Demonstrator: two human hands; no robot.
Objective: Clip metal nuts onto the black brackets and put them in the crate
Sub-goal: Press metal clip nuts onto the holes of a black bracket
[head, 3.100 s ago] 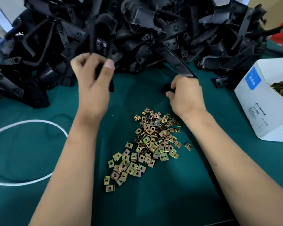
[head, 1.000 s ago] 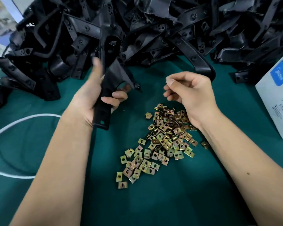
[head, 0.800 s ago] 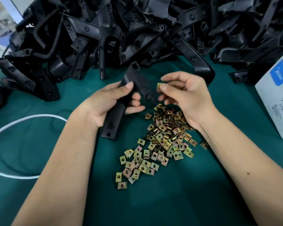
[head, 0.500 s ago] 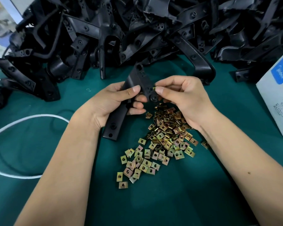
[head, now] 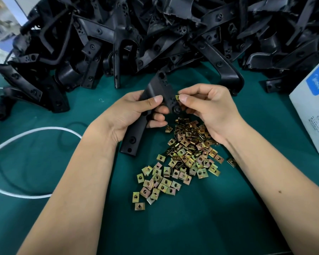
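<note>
Hidden: the clip nut (head: 177, 97) shows only one corner.
Left hand (head: 134, 115): fingers wrapped round the black bracket (head: 156, 100).
Right hand (head: 208, 107): thumb and forefinger pinch the nut against the bracket's edge.

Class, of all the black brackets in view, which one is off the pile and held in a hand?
The black bracket gripped by the left hand; the right hand pinches a metal nut against its edge.

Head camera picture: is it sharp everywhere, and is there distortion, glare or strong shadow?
Head view: sharp in the middle, where the right hand pinches a nut against the bracket that the left hand holds; wide-angle bending at the edges, seen on the white box; the far left edge is blurred; light is soft and even, with faint shadows on the green mat and only mild shine on the bracket pile.
</note>
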